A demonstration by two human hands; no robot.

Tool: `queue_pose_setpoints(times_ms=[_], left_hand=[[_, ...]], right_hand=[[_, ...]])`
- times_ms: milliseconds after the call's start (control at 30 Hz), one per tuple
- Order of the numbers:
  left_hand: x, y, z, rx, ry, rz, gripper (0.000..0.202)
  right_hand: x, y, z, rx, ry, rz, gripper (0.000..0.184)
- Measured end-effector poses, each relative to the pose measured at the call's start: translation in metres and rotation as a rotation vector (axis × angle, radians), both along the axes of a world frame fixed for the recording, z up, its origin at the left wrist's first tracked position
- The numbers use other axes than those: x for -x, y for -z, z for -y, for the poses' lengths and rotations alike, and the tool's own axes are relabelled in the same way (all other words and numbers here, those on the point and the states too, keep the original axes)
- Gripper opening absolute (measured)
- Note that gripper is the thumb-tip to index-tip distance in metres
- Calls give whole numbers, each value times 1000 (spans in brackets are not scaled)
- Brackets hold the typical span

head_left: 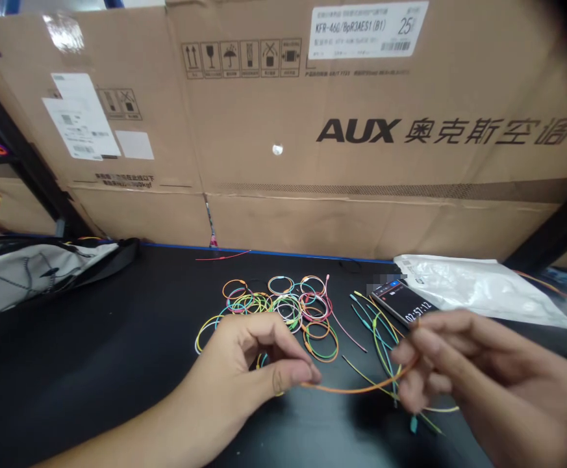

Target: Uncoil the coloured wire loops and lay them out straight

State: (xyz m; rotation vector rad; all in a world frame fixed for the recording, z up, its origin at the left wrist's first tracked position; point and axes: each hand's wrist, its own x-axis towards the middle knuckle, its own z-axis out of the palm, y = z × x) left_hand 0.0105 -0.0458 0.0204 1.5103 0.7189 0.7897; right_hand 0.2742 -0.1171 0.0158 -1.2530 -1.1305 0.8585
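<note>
An orange cord (pixel 356 390), thin and slightly sagging, is stretched between my two hands above the black tabletop. My left hand (pixel 264 370) pinches its left end between thumb and fingertips. The other end is gripped by my right hand (pixel 473 370), thumb against fingers. Beyond my left hand lies a cluster of colored cord loops (pixel 286 305), closed into rings in green, yellow, white, pink and orange. Straight, unlooped cords (pixel 375 331) in yellow, green and teal lie beside and partly under my right hand.
A phone (pixel 400 299) showing a timer lies beside a white plastic bag (pixel 482 289) at the right. A grey bag (pixel 44 273) lies at the left. Large cardboard boxes (pixel 361 169) stand along the back edge. One red cord (pixel 222 257) lies near that edge.
</note>
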Motion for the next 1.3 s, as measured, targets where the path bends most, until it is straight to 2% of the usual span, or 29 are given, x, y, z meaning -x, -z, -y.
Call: queue_pose_setpoints(times_ms=[67, 133, 167, 233, 300, 400, 467, 533, 600, 667, 767, 833, 1000, 1167, 1233, 1300], left_hand=[[2, 5, -2, -256, -25, -125, 15], [4, 8, -4, -639, 26, -306, 11], [4, 9, -5, -800, 63, -398, 15], [4, 11, -6, -978, 142, -547, 24], [3, 13, -7, -1018, 185, -631, 27], [3, 16, -10, -1059, 206, -671, 27], [2, 18, -12, -1086, 197, -673, 22], [2, 20, -14, -1117, 192, -682, 18], [2, 21, -15, -1138, 191, -693, 15], [1, 22, -16, -1149, 178, -686, 14], [0, 24, -15, -1136, 141, -658, 13], [0, 24, -13, -1118, 123, -661, 14], [-1, 19, -11, -1113, 110, -650, 20], [-2, 12, -10, -1068, 34, -518, 19], [-4, 9, -5, -1089, -4, -442, 19], [-6, 5, 2, -1135, -3, -368, 18]], right_hand=[[-12, -7, -15, 35, 43, -117, 33], [-22, -12, -27, 108, 41, -123, 37], [-25, -13, -31, 140, 30, -108, 38], [-28, -12, -36, 180, 9, -63, 39], [-28, -10, -39, 192, -2, 2, 49], [-26, -7, -38, 161, -12, 135, 78], [-25, -5, -35, 121, -21, 215, 85], [-24, -3, -29, 26, -22, 369, 70], [-23, -2, -24, -104, -29, 573, 44], [-21, -1, -19, -168, -116, 753, 24], [-16, 0, -16, -105, -362, 909, 23], [-15, 2, -16, -78, -452, 986, 24], [-21, 6, -23, -97, -390, 984, 20], [-16, 6, -17, -100, -341, 940, 21], [-6, 7, -10, -89, -372, 822, 26], [5, 7, -3, 1, -446, 558, 29]])
